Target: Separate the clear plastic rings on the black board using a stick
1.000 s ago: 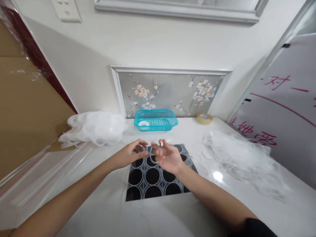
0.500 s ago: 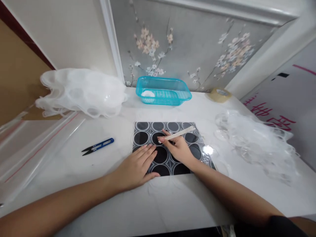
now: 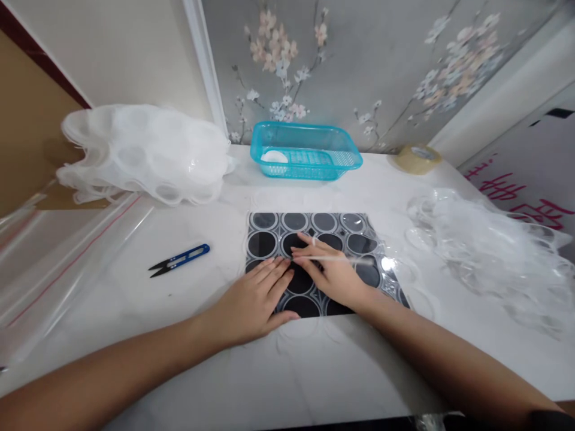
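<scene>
White plastic pile [image 3: 148,152] at 10 o'clock of the patterned sheet [image 3: 304,284], which lies flat mid-table, under both hands. Blue scissors [image 3: 179,260], 9. Left hand [image 3: 254,302], 8, palm down on sheet, fingers together, thumb spread. Basket [image 3: 309,173], 12. Right hand [image 3: 336,276] over sheet's 3 o'clock side, fingers clamped on blurred stick [image 3: 348,259]. Tape roll [image 3: 417,160], 2. Clear plastic pile [image 3: 494,257], 3.

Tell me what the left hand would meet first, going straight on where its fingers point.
Most likely the right hand, just ahead over the black patterned sheet, though depth is hard to judge.
</scene>
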Demonstrator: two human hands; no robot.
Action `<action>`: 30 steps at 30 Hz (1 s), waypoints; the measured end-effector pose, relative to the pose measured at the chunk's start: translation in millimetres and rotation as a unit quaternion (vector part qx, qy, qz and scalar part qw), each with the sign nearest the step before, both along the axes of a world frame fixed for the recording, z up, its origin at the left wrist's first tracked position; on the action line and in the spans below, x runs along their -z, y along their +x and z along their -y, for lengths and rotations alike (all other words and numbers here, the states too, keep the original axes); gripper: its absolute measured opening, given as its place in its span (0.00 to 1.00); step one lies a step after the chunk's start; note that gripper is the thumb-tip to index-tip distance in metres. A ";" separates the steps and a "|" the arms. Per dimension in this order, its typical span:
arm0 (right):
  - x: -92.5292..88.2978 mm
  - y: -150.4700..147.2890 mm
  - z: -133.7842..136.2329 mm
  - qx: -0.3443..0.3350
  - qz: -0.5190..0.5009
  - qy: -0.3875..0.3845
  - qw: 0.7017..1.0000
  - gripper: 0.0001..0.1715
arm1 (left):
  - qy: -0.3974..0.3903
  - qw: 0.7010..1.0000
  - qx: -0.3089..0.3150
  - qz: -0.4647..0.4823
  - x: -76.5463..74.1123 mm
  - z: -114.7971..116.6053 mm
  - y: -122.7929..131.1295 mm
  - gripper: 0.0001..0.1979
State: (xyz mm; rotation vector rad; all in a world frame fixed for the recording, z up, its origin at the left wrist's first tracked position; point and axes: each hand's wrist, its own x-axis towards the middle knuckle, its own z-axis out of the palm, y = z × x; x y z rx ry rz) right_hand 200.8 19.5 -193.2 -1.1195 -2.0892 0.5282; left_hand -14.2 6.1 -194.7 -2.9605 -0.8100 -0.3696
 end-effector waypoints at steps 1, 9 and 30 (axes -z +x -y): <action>-0.6 -0.2 2.0 -0.030 0.039 0.033 0.998 0.12 | -0.007 1.000 0.000 -0.002 -0.3 0.2 0.2 0.36; -7.8 1.4 -22.1 0.057 0.023 -0.032 0.998 0.09 | -0.088 0.996 0.009 -0.015 -4.0 0.7 -1.4 0.44; -26.3 37.0 -32.0 0.091 -0.561 -0.378 0.731 0.09 | -0.076 0.995 -0.033 0.058 -27.3 -42.4 21.3 0.23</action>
